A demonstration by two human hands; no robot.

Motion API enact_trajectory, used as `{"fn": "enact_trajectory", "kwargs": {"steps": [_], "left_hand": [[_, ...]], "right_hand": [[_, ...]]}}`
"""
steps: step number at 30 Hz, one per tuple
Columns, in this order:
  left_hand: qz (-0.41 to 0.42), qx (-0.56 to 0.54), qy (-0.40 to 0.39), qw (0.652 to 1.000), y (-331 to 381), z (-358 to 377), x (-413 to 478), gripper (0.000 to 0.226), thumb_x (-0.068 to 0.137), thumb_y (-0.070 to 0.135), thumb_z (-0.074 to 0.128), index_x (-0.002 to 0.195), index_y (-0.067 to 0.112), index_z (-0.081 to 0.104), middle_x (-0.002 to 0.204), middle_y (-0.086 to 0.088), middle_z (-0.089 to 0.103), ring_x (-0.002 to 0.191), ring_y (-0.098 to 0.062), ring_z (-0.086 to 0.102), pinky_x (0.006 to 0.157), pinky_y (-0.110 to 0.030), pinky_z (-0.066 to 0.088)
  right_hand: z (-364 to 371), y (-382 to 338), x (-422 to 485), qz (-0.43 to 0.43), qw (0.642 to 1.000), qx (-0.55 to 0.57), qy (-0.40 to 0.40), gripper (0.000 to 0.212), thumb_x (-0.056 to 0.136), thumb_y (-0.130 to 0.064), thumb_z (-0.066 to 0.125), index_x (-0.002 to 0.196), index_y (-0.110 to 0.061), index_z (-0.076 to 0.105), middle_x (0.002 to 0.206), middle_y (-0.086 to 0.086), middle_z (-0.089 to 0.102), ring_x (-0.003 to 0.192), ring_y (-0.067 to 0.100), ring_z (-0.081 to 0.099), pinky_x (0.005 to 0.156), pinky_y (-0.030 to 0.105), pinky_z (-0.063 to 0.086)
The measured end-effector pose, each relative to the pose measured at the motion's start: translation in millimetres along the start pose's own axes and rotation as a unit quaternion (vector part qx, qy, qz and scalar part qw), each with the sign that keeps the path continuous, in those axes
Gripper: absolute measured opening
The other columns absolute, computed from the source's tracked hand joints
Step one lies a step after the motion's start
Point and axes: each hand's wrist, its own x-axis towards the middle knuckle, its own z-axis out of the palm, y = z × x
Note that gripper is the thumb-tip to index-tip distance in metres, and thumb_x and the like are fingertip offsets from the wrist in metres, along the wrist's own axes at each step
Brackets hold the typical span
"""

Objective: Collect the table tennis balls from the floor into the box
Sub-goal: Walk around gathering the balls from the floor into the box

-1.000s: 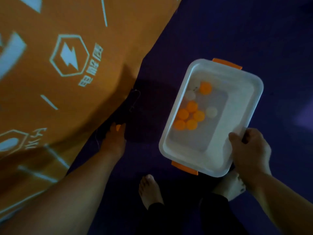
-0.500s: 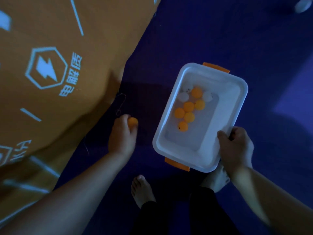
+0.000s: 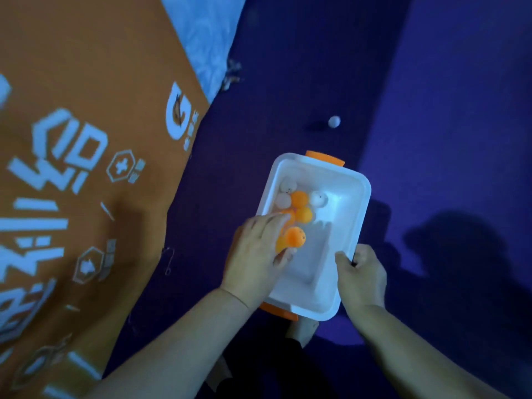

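A white plastic box (image 3: 349,197) with orange handles (image 3: 325,158) is held above the dark purple floor. My right hand (image 3: 359,276) grips its near right rim. My left hand (image 3: 256,254) reaches over the box's left rim with fingers stretched out. A blurred orange ball (image 3: 293,239) sits just off my fingers and thumb, inside the box. Several orange balls (image 3: 302,207) and white balls (image 3: 318,199) are bunched at the box's far end. One white ball (image 3: 334,121) lies on the floor beyond the box.
A big orange banner (image 3: 86,139) with white lettering covers the floor on the left. A pale blue cloth (image 3: 207,38) lies at its far edge. My bare foot (image 3: 302,329) shows under the box. A lighter purple strip of floor (image 3: 460,110) runs along the right.
My left hand has carried the orange ball from the banner's edge over into the box and spread its fingers. The view swung forward, bringing a white ball on the floor into sight.
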Motion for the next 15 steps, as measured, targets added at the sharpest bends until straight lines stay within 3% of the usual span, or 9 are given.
{"fn": "enact_trajectory", "kwargs": {"steps": [4,10,15], "left_hand": [[-0.03,0.045,0.02,0.998,53.6,-33.4,46.5,0.052,0.075,0.017,0.076,0.123,0.012,0.057,0.118,-0.005,0.063,0.108,-0.028,0.056,0.092,-0.042,0.046],[-0.039,0.032,-0.003,0.999,120.4,-47.3,103.9,0.052,0.084,0.018,0.067,0.133,0.017,0.05,0.132,0.001,0.055,0.125,-0.02,0.045,0.107,-0.036,0.035],[-0.055,0.043,-0.01,0.998,134.0,-44.0,157.9,0.053,0.083,0.016,0.069,0.133,0.017,0.052,0.131,0.001,0.055,0.125,-0.019,0.046,0.104,-0.036,0.038]], "right_hand": [[-72.4,-33.1,14.6,-0.001,1.0,0.018,0.013,0.009,0.087,-0.025,0.053,0.081,-0.018,0.052,0.078,0.005,0.061,0.072,0.025,0.059,0.063,0.039,0.051],[-159.1,-56.6,41.3,0.009,0.998,0.033,0.058,0.006,0.087,-0.026,0.055,0.085,-0.02,0.054,0.079,0.0,0.063,0.071,0.017,0.06,0.063,0.035,0.053],[-198.4,-70.9,81.3,0.045,0.992,0.066,0.093,0.01,0.087,-0.025,0.055,0.081,-0.018,0.053,0.078,0.003,0.061,0.072,0.021,0.057,0.065,0.037,0.049]]}}
